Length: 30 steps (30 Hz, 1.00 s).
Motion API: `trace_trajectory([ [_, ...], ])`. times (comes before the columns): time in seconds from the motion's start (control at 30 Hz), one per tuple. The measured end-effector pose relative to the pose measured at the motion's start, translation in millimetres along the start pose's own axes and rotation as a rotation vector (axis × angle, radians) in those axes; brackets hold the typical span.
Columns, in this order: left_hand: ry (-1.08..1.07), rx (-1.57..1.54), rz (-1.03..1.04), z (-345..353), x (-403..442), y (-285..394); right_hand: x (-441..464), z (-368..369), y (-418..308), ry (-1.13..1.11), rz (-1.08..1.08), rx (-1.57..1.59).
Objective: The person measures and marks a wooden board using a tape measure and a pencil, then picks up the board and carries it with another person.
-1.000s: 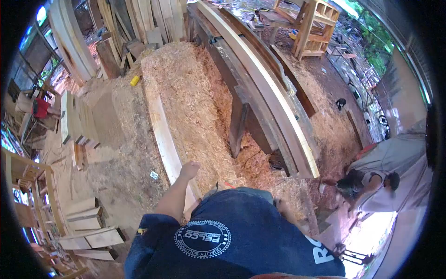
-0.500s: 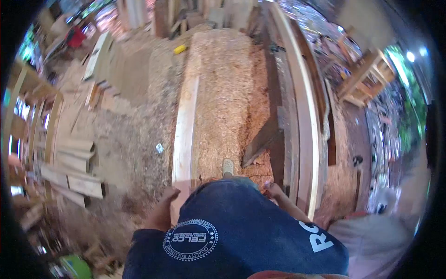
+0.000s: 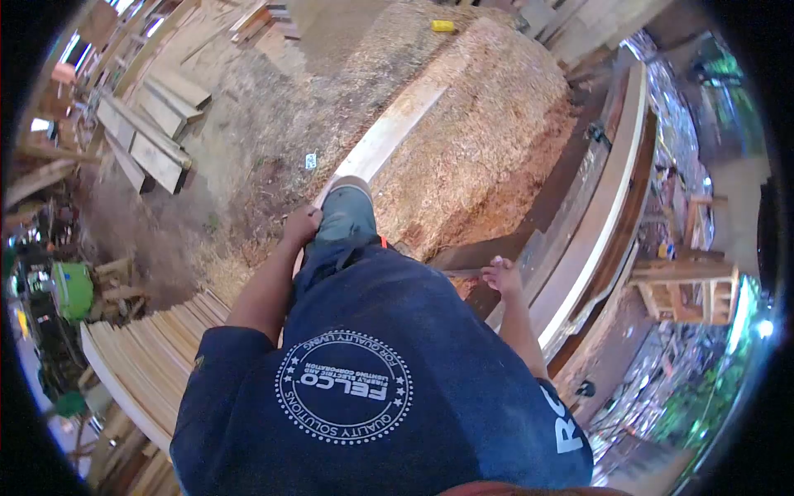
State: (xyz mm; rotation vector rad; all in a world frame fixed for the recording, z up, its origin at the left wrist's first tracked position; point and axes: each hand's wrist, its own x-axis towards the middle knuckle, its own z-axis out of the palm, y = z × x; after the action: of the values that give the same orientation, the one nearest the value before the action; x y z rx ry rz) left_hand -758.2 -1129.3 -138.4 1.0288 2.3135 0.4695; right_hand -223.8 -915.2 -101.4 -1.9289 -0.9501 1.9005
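Note:
My left hand (image 3: 304, 223) hangs beside my left leg, its fingers curled in; nothing shows in it. Below and ahead of it lies a long pale plank (image 3: 395, 124) on the ground, with my shoe (image 3: 351, 183) over its near part. On the other side of my body, my right hand (image 3: 501, 274) is held out with loosely bent, parted fingers, and no object is visible in it. Long wooden boards (image 3: 583, 256) run beside that hand, apart from it. Between the plank and these boards spreads a heap of wood shavings (image 3: 488, 124).
A row of stacked boards (image 3: 157, 355) stands at lower left, near a green container (image 3: 73, 289). Several short planks (image 3: 157, 132) lie on the ground at left. A yellow object (image 3: 442, 26) sits at the far end. A wooden frame (image 3: 686, 293) stands at right.
My view has turned and shifted, so the long plank now slants to the upper right. The stacked boards have come into view at lower left. A foot is now over the plank.

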Motion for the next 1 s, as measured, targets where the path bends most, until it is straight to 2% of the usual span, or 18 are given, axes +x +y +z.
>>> trace_trajectory([
  [0.07,0.015,-0.139,-0.035,-6.2,15.7,0.0,-5.1,0.8,-12.2,0.024,-0.018,-0.050],
  [0.17,0.084,-0.141,-0.248,-21.5,33.3,24.3,23.3,-17.7,4.8,-0.316,0.118,0.218],
  [0.2,0.082,-0.144,-0.277,-22.9,45.7,19.8,28.3,-13.2,18.0,-0.313,0.102,0.113],
  [0.27,0.071,-0.150,-0.329,-18.7,76.1,-5.7,26.4,8.4,30.5,-0.190,-0.026,-0.431],
  [0.3,0.051,-0.126,-0.323,-22.3,89.0,-13.8,30.0,13.3,38.5,-0.186,-0.055,-0.579],
  [0.43,0.002,0.072,-0.430,-40.9,133.1,-36.3,49.5,63.4,26.6,-0.195,-0.065,-0.832],
  [0.5,-0.276,0.135,-0.484,-33.5,169.9,-75.7,71.3,107.2,2.3,-0.204,-0.049,-0.871],
  [0.53,-0.351,0.243,-0.310,-1.6,199.9,-131.3,84.7,134.9,-15.9,-0.205,-0.046,-0.885],
  [0.57,-0.423,0.215,-0.387,-23.3,211.5,-118.6,100.9,163.4,-33.8,-0.200,-0.042,-0.900],
  [0.7,-0.513,0.135,-0.157,-49.8,326.9,-168.7,161.3,300.7,-149.8,-0.182,-0.045,-0.933],
  [0.73,-0.527,0.162,-0.119,-66.0,352.2,-178.0,175.2,337.0,-192.6,-0.190,-0.106,-0.974],
  [0.77,-0.539,0.188,-0.080,-84.3,376.8,-184.9,187.0,372.1,-239.9,-0.197,-0.203,-1.031],
  [0.8,-0.537,0.221,-0.038,-105.7,406.2,-188.2,204.5,403.4,-281.0,-0.190,-0.434,-1.174],
  [0.83,-0.622,0.314,0.004,-142.2,432.9,-176.9,225.1,431.7,-318.9,-0.137,-0.673,-1.321],
  [0.9,-0.775,0.513,0.081,-253.7,503.8,-121.6,146.3,535.4,-451.3,-0.164,-0.514,-0.702],
  [0.97,-0.326,0.000,-0.004,-284.3,554.8,-148.0,131.4,585.5,-515.7,-0.215,-0.601,-0.600],
  [1.0,-0.182,-0.068,-0.002,-303.0,581.0,-154.6,126.6,604.3,-540.6,-0.218,-0.608,-0.631],
])
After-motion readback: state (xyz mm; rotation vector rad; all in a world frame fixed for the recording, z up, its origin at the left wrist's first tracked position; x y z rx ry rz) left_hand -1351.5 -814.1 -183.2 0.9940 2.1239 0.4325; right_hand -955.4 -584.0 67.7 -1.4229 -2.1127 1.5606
